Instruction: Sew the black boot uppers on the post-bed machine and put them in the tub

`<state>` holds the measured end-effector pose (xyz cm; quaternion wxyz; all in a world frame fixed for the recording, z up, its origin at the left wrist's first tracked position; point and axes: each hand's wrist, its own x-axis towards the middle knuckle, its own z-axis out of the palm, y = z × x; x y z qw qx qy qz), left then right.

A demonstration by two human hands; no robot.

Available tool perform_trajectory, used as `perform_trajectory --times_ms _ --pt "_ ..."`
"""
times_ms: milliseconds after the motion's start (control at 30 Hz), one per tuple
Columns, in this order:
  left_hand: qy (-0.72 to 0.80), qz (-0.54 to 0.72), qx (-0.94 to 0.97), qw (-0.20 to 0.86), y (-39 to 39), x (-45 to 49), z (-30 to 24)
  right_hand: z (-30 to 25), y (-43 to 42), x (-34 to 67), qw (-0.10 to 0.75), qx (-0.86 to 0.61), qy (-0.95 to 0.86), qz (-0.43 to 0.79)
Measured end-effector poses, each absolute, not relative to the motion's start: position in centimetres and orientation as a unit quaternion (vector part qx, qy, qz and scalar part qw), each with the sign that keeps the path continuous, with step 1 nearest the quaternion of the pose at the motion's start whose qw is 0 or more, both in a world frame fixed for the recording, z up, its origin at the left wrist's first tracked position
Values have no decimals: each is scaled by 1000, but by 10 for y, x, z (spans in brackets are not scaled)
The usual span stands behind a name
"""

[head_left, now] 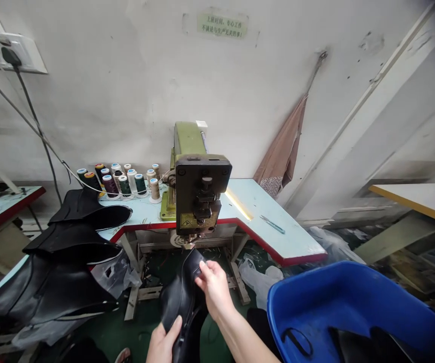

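A black leather boot piece (pixel 182 295) stands upright under the needle of a green sewing machine (pixel 196 194). My right hand (pixel 213 285) pinches its upper edge just below the machine head. My left hand (pixel 164 343) grips the lower part of the same piece, thumb pressed on the leather. The bottom of the piece runs out of the frame.
A stack of black leather pieces (pixel 66 252) lies on the light blue table (pixel 293 237) at left. Several thread spools (pixel 126 181) stand behind them. A blue plastic tub (pixel 353 307) holding dark items sits at right. Tweezers (pixel 272 224) lie on the table.
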<state>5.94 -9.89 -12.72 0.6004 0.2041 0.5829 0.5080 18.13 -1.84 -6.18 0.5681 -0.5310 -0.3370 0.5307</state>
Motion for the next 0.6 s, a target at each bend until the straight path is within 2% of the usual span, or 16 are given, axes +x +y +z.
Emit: perform_trajectory --times_ms 67,133,200,267,333,467,600 --pt "557 517 196 620 -88 59 -119 -67 -33 186 540 -533 -479 442" --pt "531 513 187 648 -85 57 -113 -77 -52 191 433 -507 -649 367" --pt "503 504 160 684 -89 57 -113 -91 -68 195 319 -472 -747 343" --pt "473 496 116 719 -94 59 -115 -105 -76 198 273 -450 -788 320" --pt "449 494 76 741 -98 61 -118 -115 -78 199 288 -436 -804 282" --pt "429 484 41 761 -98 62 -122 -126 -78 194 377 -448 -772 247" --pt "439 477 68 759 -103 60 -130 -127 -73 192 391 -433 -772 252"
